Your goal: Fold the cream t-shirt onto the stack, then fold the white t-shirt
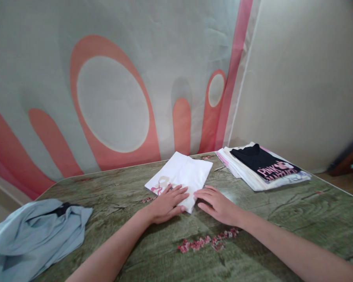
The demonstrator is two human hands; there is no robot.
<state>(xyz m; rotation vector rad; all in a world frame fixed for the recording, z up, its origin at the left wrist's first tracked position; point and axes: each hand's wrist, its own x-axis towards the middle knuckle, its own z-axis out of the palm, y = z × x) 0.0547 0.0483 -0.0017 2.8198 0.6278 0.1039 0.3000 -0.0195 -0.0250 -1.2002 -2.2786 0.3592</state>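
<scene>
A white folded T-shirt (181,172) with a pink and beige print lies on the table in front of me, turned at an angle. My left hand (169,203) rests flat on its near left part, fingers stretched out over the print and covering some of it. At the shirt's near right edge, my right hand (216,203) touches the cloth with its fingertips. Its fingers are slightly bent and apart, and I see nothing gripped in them.
A stack of folded shirts, a black one (257,158) with pink lettering on top, sits at the back right. Crumpled light-blue clothing (41,235) lies at the left. The wood-patterned table (117,184) with printed pink flowers meets a patterned wall covering (164,58) behind.
</scene>
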